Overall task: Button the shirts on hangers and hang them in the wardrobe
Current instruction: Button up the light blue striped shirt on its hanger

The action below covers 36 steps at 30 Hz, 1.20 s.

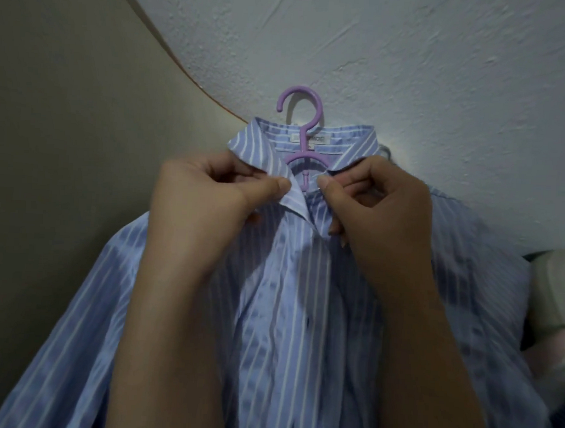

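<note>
A: So, how far along is it judged to be?

B: Early, prob. One shirt (286, 312), blue w/ white stripes, is seen already put on a purple hanger (307, 156). It's spread over the centre and bottom of the frame on a white textured surface (413, 73), w/ the hook pointed to the top centre.

A: And the hands?

B: Both are held at the collar (255, 140), just above frame centre. The left hand (217, 184) is curled, w/ the collar edge on the frame's left pinched betw. thumb and forefinger. The right hand (377, 199) is curled likewise, w/ the opposite edge pinched at the thumb tip. The two edges are held close, but a gap is left betw. them and the hanger's neck is visible in it. So the top btn is judged not yet fastened.

A: Lower btns?

B: Can't be told. Dark dots are seen down the placket (303, 346) in the lower centre, but the fabric is rumpled and shaded by the forearms, so done or undone can't be made out.

A: What's left, then?

B: At min. the top btn, poss. the rest of the row. After that the shirt is to be hung. No wardrobe is in view and no other shirts, so the no. remaining can't be given. Only a pale, soft-looking item (558, 293) is caught at the right edge.
</note>
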{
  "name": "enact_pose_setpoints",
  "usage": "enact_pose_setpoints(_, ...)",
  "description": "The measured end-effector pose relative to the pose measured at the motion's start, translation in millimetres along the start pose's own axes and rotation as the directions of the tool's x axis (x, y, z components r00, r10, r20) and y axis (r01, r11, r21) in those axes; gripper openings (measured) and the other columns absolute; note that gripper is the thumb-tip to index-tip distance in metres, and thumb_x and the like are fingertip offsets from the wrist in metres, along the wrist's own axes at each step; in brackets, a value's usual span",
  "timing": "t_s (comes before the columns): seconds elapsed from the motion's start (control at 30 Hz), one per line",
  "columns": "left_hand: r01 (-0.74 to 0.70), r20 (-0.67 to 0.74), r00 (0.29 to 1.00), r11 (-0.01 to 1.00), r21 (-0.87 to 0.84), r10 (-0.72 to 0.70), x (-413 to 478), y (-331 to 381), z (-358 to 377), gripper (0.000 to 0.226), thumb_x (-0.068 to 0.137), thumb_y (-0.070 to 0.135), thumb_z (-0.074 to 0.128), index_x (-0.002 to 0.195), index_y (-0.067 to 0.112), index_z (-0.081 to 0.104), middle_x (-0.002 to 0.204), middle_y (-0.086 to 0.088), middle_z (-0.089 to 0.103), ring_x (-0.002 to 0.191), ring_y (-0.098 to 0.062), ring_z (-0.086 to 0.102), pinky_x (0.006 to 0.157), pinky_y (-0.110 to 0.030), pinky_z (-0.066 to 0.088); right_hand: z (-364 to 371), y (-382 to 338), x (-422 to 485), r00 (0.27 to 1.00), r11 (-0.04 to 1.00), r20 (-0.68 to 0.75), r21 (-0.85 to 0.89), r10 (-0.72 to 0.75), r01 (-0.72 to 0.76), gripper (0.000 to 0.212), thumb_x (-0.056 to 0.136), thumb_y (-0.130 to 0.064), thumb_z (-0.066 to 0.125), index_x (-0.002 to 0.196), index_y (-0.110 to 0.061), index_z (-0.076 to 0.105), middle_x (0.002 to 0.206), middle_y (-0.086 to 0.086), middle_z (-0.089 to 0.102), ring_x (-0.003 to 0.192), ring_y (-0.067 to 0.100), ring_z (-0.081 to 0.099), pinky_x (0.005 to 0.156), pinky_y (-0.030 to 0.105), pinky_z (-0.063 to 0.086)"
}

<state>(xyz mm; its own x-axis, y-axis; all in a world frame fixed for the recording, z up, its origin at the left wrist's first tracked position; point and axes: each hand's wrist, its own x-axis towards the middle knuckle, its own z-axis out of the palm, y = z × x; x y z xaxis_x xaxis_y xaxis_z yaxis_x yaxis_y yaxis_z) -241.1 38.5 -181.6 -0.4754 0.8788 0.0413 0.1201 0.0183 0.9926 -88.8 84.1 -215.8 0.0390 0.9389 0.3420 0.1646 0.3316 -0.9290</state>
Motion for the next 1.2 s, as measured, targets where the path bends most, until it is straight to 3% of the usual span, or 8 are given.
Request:
enact_pose_setpoints(0.1, -0.064, -0.029, 0.997, 0.997, 0.039, 0.065, -1, 4, -2, 0.014, 0.069, 0.011, 0.089, 0.069, 0.012, 0.076, 0.058, -0.002, 0.069, 0.051, -0.008, 0.057, 0.048, -0.019, 0.045, -2, -3, -1, 1.000, 0.999, 0.005, 0.045, 0.013, -0.013, 0.016, 0.085, -0.008, 0.075, 0.073, -0.006, 0.065, 0.056, 0.004, 0.059, 0.047, 0.020, 0.059, 0.042, 0.015, 0.042)
enact_pose_setpoints(0.23, -0.141, 0.024, 0.990, 0.960, 0.243, 0.140, -5, 2, 15, 0.014, 0.071, 0.010, 0.085, 0.065, 0.012, 0.073, 0.063, -0.004, 0.070, 0.050, -0.006, 0.054, 0.052, -0.022, 0.045, -4, -13, 0, 1.000, 0.986, 0.013, 0.168, 0.019, -0.021, 0.019, 0.086, -0.006, 0.074, 0.073, 0.001, 0.063, 0.053, 0.008, 0.057, 0.036, 0.012, 0.051, 0.039, 0.019, 0.038)
enact_pose_setpoints(0.33, -0.166, 0.039, 0.986, 0.945, 0.283, 0.162, -5, -1, 24, 0.016, 0.074, 0.016, 0.084, 0.063, 0.016, 0.072, 0.060, 0.003, 0.069, 0.050, -0.004, 0.057, 0.056, -0.026, 0.054, -10, -15, 1, 0.995, 0.972, 0.084, 0.227, 0.045, -0.063, 0.019, 0.086, -0.004, 0.073, 0.075, 0.006, 0.062, 0.049, 0.009, 0.055, 0.033, 0.013, 0.048, 0.037, 0.020, 0.036)
enact_pose_setpoints(0.47, -0.144, 0.073, 0.989, 0.961, 0.237, 0.130, -2, -9, 23, 0.013, 0.077, 0.018, 0.080, 0.066, 0.017, 0.073, 0.060, 0.003, 0.070, 0.056, -0.010, 0.064, 0.065, -0.049, 0.061, -9, -13, 0, 0.966, 0.973, 0.236, 0.174, 0.109, -0.152, 0.019, 0.086, -0.004, 0.072, 0.077, 0.009, 0.062, 0.049, 0.019, 0.054, 0.030, 0.012, 0.048, 0.036, 0.020, 0.036)
enact_pose_setpoints(0.67, -0.069, 0.118, 0.991, 0.992, 0.104, 0.056, -1, -9, 20, 0.014, 0.082, 0.007, 0.080, 0.070, 0.004, 0.074, 0.074, -0.026, 0.068, 0.064, -0.021, 0.066, 0.073, -0.055, 0.062, -10, -4, 2, 0.967, 0.975, 0.193, 0.109, 0.169, -0.192, 0.021, 0.087, -0.005, 0.071, 0.072, 0.005, 0.060, 0.049, 0.020, 0.055, 0.030, 0.011, 0.048, 0.036, 0.020, 0.036)
enact_pose_setpoints(0.9, -0.100, 0.114, 0.990, 0.980, 0.171, 0.081, -1, -9, 24, 0.009, 0.069, 0.032, 0.078, 0.073, 0.024, 0.077, 0.065, -0.007, 0.072, 0.074, -0.034, 0.073, 0.077, -0.055, 0.061, -4, 1, 3, 0.957, 0.963, 0.180, 0.109, 0.226, -0.248, 0.022, 0.087, -0.006, 0.070, 0.069, 0.000, 0.059, 0.044, 0.008, 0.054, 0.033, 0.017, 0.050, 0.037, 0.021, 0.035)
enact_pose_setpoints(1.0, -0.132, 0.118, 0.987, 0.967, 0.219, 0.108, -1, -11, 24, 0.008, 0.074, 0.028, 0.080, 0.071, 0.022, 0.078, 0.063, -0.001, 0.072, 0.066, -0.021, 0.071, 0.074, -0.053, 0.060, -4, 1, 3, 0.949, 0.943, 0.185, 0.168, 0.257, -0.288, 0.022, 0.088, -0.005, 0.069, 0.071, 0.002, 0.058, 0.044, 0.008, 0.052, 0.033, 0.018, 0.048, 0.035, 0.021, 0.034)
enact_pose_setpoints(1.2, -0.013, 0.144, 0.990, 0.999, 0.053, 0.005, -7, -2, 24, 0.015, 0.085, 0.008, 0.078, 0.071, 0.006, 0.077, 0.068, -0.010, 0.075, 0.078, -0.033, 0.076, 0.080, -0.053, 0.062, -4, -2, 3, 0.934, 0.908, 0.224, 0.255, 0.280, -0.334, 0.024, 0.089, -0.002, 0.066, 0.068, -0.002, 0.055, 0.048, 0.005, 0.053, 0.033, 0.014, 0.047, 0.035, 0.019, 0.033)
